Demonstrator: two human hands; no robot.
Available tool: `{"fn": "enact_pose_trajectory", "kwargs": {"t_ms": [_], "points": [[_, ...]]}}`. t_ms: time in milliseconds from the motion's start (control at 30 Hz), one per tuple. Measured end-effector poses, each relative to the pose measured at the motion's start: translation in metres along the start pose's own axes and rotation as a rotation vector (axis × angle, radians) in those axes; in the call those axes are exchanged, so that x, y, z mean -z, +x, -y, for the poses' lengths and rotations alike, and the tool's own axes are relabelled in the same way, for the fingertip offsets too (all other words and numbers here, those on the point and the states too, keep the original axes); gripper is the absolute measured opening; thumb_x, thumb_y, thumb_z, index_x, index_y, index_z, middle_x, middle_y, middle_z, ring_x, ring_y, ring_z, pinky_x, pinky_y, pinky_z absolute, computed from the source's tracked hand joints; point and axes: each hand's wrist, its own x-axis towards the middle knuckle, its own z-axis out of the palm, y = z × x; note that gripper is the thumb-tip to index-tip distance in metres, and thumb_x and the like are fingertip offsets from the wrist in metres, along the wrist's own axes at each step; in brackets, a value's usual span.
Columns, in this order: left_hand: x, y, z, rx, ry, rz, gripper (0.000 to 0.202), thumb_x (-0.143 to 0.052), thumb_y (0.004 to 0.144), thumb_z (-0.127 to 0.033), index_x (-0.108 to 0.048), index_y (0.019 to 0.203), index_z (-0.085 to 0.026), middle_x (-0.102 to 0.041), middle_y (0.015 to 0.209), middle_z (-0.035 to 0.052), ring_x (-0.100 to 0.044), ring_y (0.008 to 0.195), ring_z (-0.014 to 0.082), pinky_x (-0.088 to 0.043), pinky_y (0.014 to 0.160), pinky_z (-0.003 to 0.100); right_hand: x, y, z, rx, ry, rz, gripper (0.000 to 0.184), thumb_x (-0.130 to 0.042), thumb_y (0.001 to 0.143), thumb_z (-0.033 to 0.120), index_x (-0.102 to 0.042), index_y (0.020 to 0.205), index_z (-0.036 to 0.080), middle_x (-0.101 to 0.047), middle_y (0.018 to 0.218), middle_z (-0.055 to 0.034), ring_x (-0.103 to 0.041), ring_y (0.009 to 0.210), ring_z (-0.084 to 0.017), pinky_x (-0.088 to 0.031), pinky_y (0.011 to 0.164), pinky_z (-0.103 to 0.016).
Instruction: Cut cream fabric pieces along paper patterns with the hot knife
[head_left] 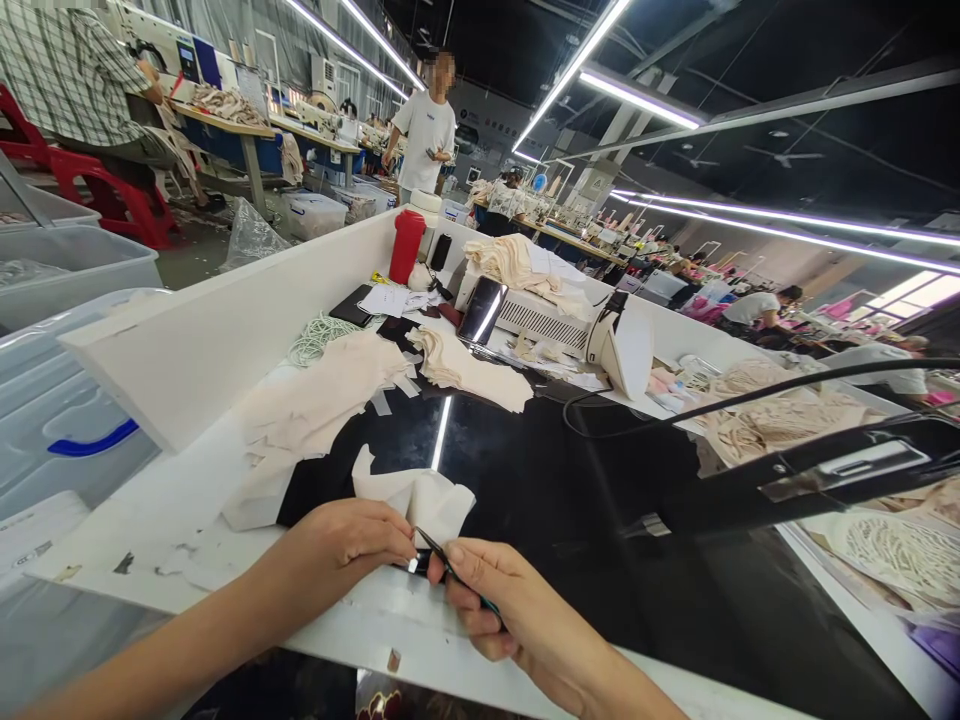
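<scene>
Near the front edge of the table, my right hand (495,605) is closed around small scissors (433,545) with dark blades and a teal handle. Their tips point up and left, towards the fingertips of my left hand (356,545). Those left fingers are pinched on the near edge of a cream fabric piece (427,500), which lies crumpled on the glossy black sheet (570,500). A spread of pale cut fabric pieces (330,390) lies beyond my left hand. Further back is a neat stack of cream pieces (472,370).
A white partition (225,340) borders the left side. At the back stand a red cup (406,246), a phone (482,309) and a white vented box (540,325) topped with fabric. A black machine arm (825,470) reaches in from the right. A person (427,130) stands beyond.
</scene>
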Motion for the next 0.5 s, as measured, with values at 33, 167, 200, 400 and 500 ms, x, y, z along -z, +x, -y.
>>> {"fn": "enact_pose_trajectory", "kwargs": {"t_ms": [33,167,200,400,500], "points": [[0.0002,0.0004,-0.0005,-0.003,0.001,0.001,0.029,-0.054,0.107,-0.026,-0.081,0.097,-0.025,-0.08,0.103,-0.001,-0.076,0.093,0.0116,-0.058,0.087,0.016,0.0,0.0004,-0.0002,-0.001,0.005,0.0,0.041,-0.07,0.094,0.054,-0.068,0.096,0.013,-0.034,0.072,0.0057,-0.02,0.055,-0.003,-0.009,0.048,-0.02],[0.0017,0.0023,-0.0025,-0.023,0.018,0.003,0.033,-0.051,0.109,-0.03,-0.081,0.097,-0.025,-0.081,0.101,0.0,-0.077,0.094,0.0134,-0.059,0.089,0.018,-0.0009,0.0027,-0.0014,0.001,0.02,0.014,0.041,-0.069,0.094,0.053,-0.07,0.096,0.012,-0.035,0.073,0.0055,-0.021,0.054,-0.002,-0.009,0.047,-0.02],[0.0022,0.0029,-0.003,-0.03,0.024,0.009,0.033,-0.051,0.109,-0.03,-0.081,0.097,-0.025,-0.081,0.101,-0.0001,-0.077,0.094,0.0134,-0.058,0.09,0.019,-0.0014,0.0033,-0.0017,0.001,0.022,0.017,0.041,-0.07,0.094,0.053,-0.07,0.096,0.012,-0.035,0.072,0.0055,-0.021,0.054,-0.002,-0.009,0.047,-0.019],[0.0025,0.0033,-0.0041,-0.021,0.008,0.085,0.031,-0.05,0.108,-0.021,-0.08,0.101,-0.025,-0.081,0.103,-0.0012,-0.076,0.096,0.0126,-0.058,0.092,0.019,-0.0052,0.0063,0.0006,0.004,0.036,0.019,0.042,-0.072,0.092,0.054,-0.069,0.094,0.012,-0.035,0.071,0.0056,-0.021,0.054,-0.002,-0.009,0.047,-0.019],[0.0003,0.0006,-0.0018,-0.015,-0.001,0.072,0.029,-0.051,0.107,-0.019,-0.08,0.102,-0.024,-0.081,0.104,-0.0006,-0.075,0.097,0.0135,-0.058,0.092,0.02,-0.0073,0.0058,0.0048,0.019,0.046,0.013,0.042,-0.074,0.091,0.055,-0.069,0.094,0.013,-0.035,0.071,0.0056,-0.021,0.055,-0.002,-0.009,0.047,-0.019]]}}
